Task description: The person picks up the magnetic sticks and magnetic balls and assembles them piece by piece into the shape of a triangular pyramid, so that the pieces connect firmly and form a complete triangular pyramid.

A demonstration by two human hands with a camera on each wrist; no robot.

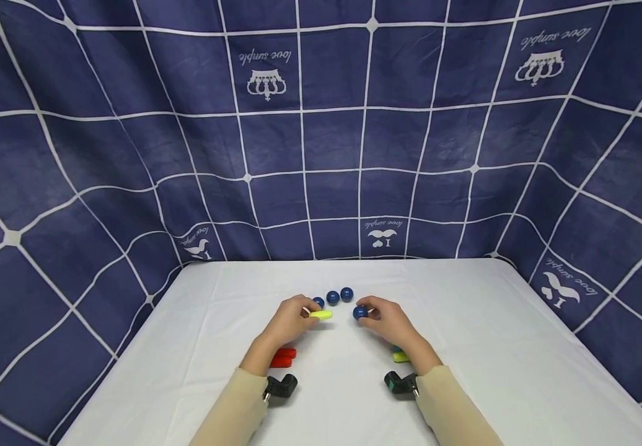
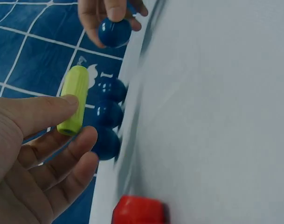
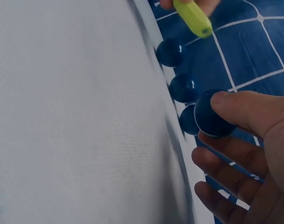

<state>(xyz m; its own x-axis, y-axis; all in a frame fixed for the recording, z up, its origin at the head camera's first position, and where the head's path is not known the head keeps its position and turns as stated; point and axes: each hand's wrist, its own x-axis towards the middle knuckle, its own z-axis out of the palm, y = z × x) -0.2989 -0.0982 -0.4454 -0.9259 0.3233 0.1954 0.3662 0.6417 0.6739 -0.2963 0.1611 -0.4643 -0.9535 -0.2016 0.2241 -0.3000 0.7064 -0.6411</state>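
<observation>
My left hand (image 1: 293, 319) pinches a short yellow-green rod (image 2: 73, 100) between thumb and fingers, above the white table. Opposite it, my right hand (image 1: 388, 321) holds a glossy dark blue ball (image 3: 215, 113) with thumb and fingertips. Behind the hands, three more blue balls sit in a row; the middle ball (image 1: 333, 298) and right ball (image 1: 346, 294) show fully, while the left ball (image 1: 318, 303) is partly covered by my left hand in the head view. The wrist views show the same row between the two hands.
Two red pieces (image 1: 282, 359) lie beside my left forearm. Another yellow-green piece (image 1: 400, 357) lies by my right forearm, partly hidden. The white-covered table (image 1: 343, 409) ends at a dark blue checked curtain (image 1: 332, 142). A black wrist camera (image 1: 282, 386) protrudes from each sleeve.
</observation>
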